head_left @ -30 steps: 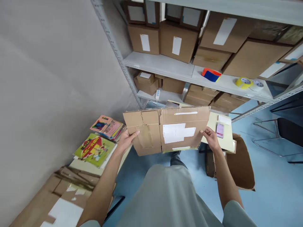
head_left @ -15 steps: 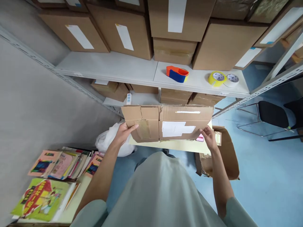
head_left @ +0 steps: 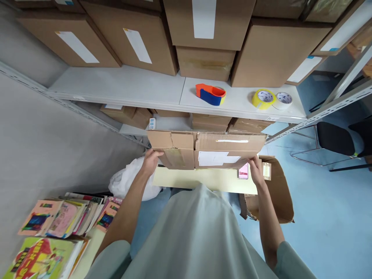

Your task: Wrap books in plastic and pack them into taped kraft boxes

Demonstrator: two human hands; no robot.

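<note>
A flattened cardboard box (head_left: 181, 158) is held up before me, its broad face toward me, with white paper labels on the right half and brown tape on the left. My left hand (head_left: 151, 159) grips its lower left edge, thumb on the near face. At the lower right corner, my right hand (head_left: 255, 168) pinches the cardboard; its fingers behind are hidden. Below the box lies a pale yellow tabletop (head_left: 200, 179), and a pink-screened phone (head_left: 243, 171) rests on it close to my right hand.
On the grey shelf (head_left: 122, 83) ahead stand several cartons, a tape dispenser (head_left: 210, 95) and two tape rolls (head_left: 264, 99). An open carton (head_left: 279, 190) sits on the floor at right, a chair (head_left: 335, 137) beyond. White plastic bag (head_left: 130, 180) and books (head_left: 43, 255) are at left.
The cardboard has tipped and its lower edge has risen slightly, showing more of the tabletop and phone. Both hands keep their grip. My view has shifted a little.
</note>
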